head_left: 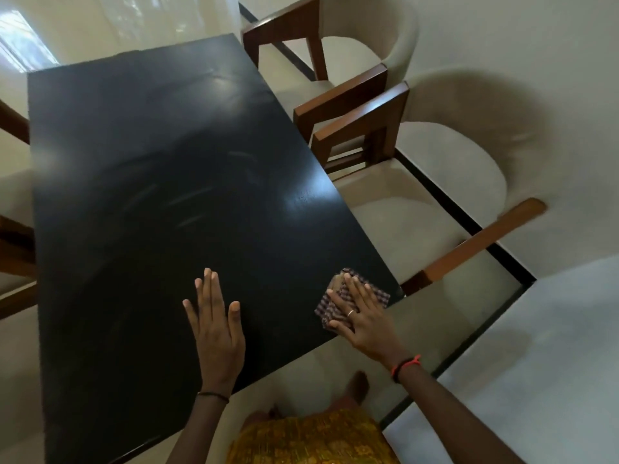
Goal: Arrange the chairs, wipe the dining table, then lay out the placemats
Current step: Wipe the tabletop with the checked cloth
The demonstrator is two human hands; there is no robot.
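The work looks to be in its middle step, the wiping. The dark bench [150,162] fills the centre and left of the frame, and nothing lies on it except the two hands and a cloth. The right hand [363,316], in the lower right of centre, lies flat on a folded checked cloth [378,294] at the bench's near right corner. Its fingers [356,289] are straight and slightly spread, pressing the cloth down rather than gripping it. The left hand [216,333], at lower centre, rests palm down on the bare top just beside it, fingers [211,286] straight and close together and the thumb held out, apparently as a brace. Faint curved streaks show across the middle of the top. They may be wipe marks or smears waiting for the cloth; which one cannot be told. Along the right side of the frame two cream armchairs with wooden arms, a far chair [368,45] and a near chair [452,179], stand side by side with their front legs close to the bench edge, so the chair step appears done there. At the left edge only part of a third chair [13,246] shows, too little to judge. No placemats are in view anywhere, so laying them out remains to be done once the wiping is finished.
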